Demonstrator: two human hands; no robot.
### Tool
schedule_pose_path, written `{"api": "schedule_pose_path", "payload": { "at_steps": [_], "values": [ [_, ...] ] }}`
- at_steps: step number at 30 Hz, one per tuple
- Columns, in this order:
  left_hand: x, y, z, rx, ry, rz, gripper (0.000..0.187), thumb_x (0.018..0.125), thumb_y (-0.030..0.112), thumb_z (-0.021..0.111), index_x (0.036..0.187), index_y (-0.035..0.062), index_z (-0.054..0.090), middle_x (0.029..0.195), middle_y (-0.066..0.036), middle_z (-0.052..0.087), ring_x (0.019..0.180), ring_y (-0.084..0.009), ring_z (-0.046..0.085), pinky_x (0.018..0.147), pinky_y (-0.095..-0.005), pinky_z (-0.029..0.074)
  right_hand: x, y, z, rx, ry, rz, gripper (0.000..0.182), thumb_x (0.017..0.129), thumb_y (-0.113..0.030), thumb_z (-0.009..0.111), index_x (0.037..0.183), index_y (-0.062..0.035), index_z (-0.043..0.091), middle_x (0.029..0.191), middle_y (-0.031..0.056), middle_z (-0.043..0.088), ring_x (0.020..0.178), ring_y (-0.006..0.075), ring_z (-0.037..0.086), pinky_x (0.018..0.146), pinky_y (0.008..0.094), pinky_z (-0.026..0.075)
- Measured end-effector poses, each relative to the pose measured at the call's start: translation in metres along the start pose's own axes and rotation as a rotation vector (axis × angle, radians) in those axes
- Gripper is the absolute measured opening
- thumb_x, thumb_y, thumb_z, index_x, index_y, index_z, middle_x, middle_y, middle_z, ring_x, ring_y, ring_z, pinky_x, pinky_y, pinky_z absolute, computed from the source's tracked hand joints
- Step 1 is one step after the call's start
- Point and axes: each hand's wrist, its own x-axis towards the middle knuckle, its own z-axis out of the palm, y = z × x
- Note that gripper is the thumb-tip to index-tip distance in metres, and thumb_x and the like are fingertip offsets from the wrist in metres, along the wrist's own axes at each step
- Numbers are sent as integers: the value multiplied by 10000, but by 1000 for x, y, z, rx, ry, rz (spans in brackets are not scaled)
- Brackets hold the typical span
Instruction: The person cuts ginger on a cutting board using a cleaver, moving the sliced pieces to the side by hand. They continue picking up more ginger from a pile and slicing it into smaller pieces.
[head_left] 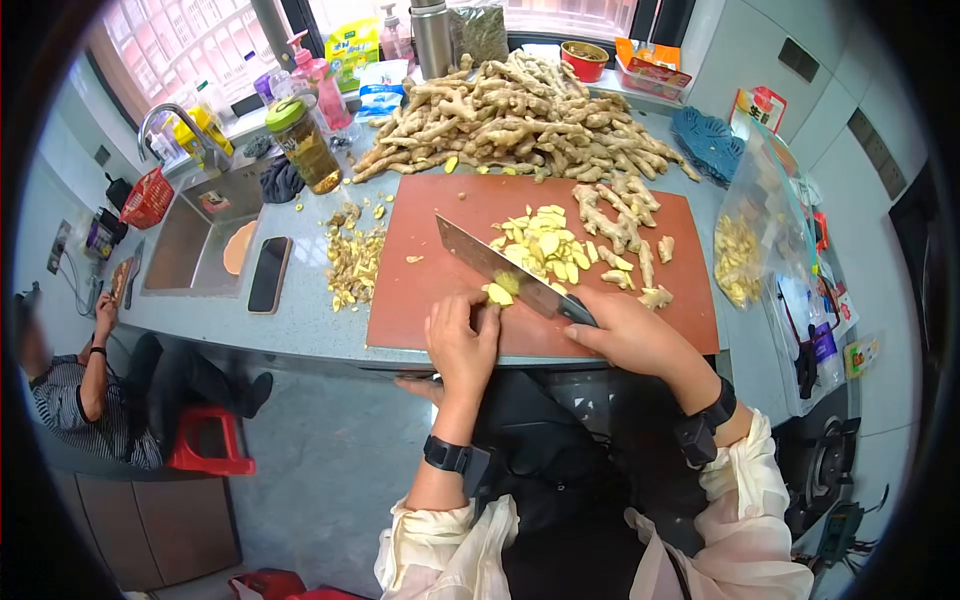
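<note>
My right hand point(628, 333) grips the handle of a large kitchen knife point(490, 262), whose blade lies across a reddish-brown cutting board point(430, 285). My left hand point(462, 338) presses a small piece of peeled ginger point(500, 292) down on the board right beside the blade. A heap of yellow ginger slices point(545, 245) sits just behind the knife. Peeled ginger roots point(615, 222) lie on the board's right half.
A big pile of unpeeled ginger point(515, 118) fills the counter behind the board. Ginger peelings point(352, 262) and a black phone point(268, 274) lie left, by the sink point(200, 240). A plastic bag of ginger pieces point(742, 255) stands right. A person sits on a red stool point(205, 442) at lower left.
</note>
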Motion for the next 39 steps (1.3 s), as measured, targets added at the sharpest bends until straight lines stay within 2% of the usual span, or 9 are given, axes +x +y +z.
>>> {"api": "schedule_pose_path", "payload": {
  "at_steps": [4, 7, 9, 13, 19, 21, 28, 30, 39],
  "values": [
    [1, 1, 0, 0, -5, -3, 197, 827, 138, 803, 989, 101, 697, 1007, -46, 720, 937, -273, 642, 823, -404, 453, 7, 0, 7, -155, -22, 21, 381, 980, -247, 663, 1238, 19, 575, 1030, 272, 696, 983, 456, 671, 844, 508, 516],
    [1, 2, 0, -2, -16, -17, 193, 829, 137, 801, 986, 97, 697, 1015, -48, 723, 947, -273, 645, 827, -404, 452, 19, -15, 12, -216, -78, 109, 345, 989, -252, 654, 1177, 23, 560, 1043, 300, 686, 1020, 488, 654, 861, 544, 505],
    [1, 1, 1, -5, -12, -13, 190, 829, 137, 801, 982, 95, 696, 1012, -48, 723, 946, -273, 645, 827, -403, 452, 28, -17, 17, -174, -24, 114, 326, 994, -263, 654, 1118, 20, 553, 1035, 304, 683, 1025, 488, 656, 859, 547, 506],
    [1, -1, 0, 3, -7, 10, 185, 828, 136, 799, 972, 92, 693, 998, -49, 721, 934, -274, 643, 822, -403, 451, 25, -18, 20, -169, -31, 134, 333, 994, -265, 655, 1132, 20, 554, 1043, 299, 686, 1023, 493, 654, 856, 548, 503],
    [1, 1, 0, 31, -10, -1, 173, 824, 135, 795, 956, 95, 691, 970, -47, 719, 913, -273, 640, 811, -407, 450, 0, 14, 16, -38, 23, 28, 330, 983, -248, 664, 1166, 14, 580, 1025, 258, 685, 985, 433, 670, 838, 471, 513],
    [1, 1, 1, 26, 0, 6, 171, 823, 136, 794, 953, 96, 691, 964, -46, 718, 910, -273, 638, 806, -407, 448, -8, 6, 9, -6, 33, 11, 349, 994, -281, 634, 1134, 33, 570, 1036, 318, 679, 1012, 495, 646, 858, 548, 495],
    [0, -1, 2, 45, -11, -12, 172, 822, 138, 793, 953, 97, 690, 960, -36, 713, 905, -268, 635, 804, -404, 443, -5, -2, 3, -31, -5, 35, 363, 998, -282, 634, 1164, 33, 564, 1036, 319, 680, 1007, 500, 645, 862, 553, 495],
    [1, 1, 1, 39, -7, -11, 172, 822, 138, 794, 953, 98, 689, 961, -35, 712, 904, -267, 634, 804, -403, 442, -2, 3, 6, -69, 12, 21, 344, 990, -258, 660, 1210, -4, 590, 973, 244, 680, 920, 399, 670, 819, 452, 513],
    [3, 1, 2, 21, 4, 1, 173, 818, 131, 794, 945, 99, 682, 989, -34, 721, 909, -261, 635, 806, -393, 440, 12, -6, 7, -166, -52, 72, 375, 996, -265, 647, 1227, 15, 556, 1049, 284, 687, 1019, 467, 660, 869, 521, 504]
  ]
}}
